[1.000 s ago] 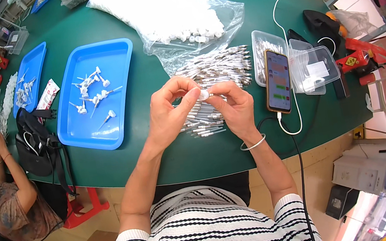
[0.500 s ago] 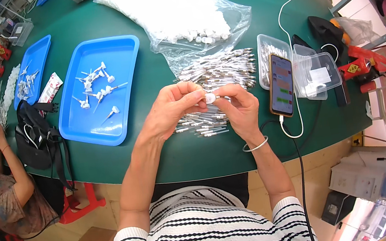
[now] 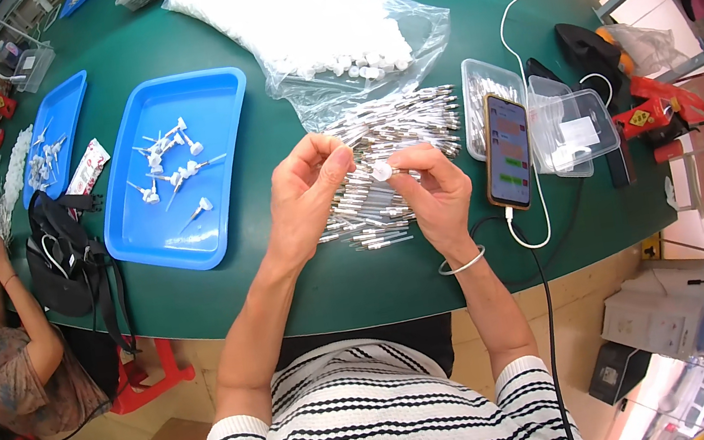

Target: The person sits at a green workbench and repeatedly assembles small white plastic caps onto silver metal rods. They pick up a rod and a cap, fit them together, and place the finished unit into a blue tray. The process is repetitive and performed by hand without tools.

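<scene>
Both hands are raised over the green table (image 3: 305,272), fingertips almost meeting. My right hand (image 3: 433,194) pinches a small white plastic cap (image 3: 381,173) joined to a thin metal pin. My left hand (image 3: 304,192) has its fingers curled, thumb and forefinger closed right next to the cap; what it grips is hidden. Beneath the hands lies a heap of several metal pins (image 3: 389,160). A blue tray (image 3: 180,168) to the left holds several finished white-capped pins.
A clear bag of white caps (image 3: 323,24) lies behind the pins. A phone (image 3: 507,151) on a charging cable and clear plastic boxes (image 3: 571,132) sit to the right. A second blue tray (image 3: 56,128) and a black bag (image 3: 67,262) are at left, near another person (image 3: 9,362).
The hands stayed together over the pin heap, fingers shifting slightly around the cap and pin. Nothing on the table moved.
</scene>
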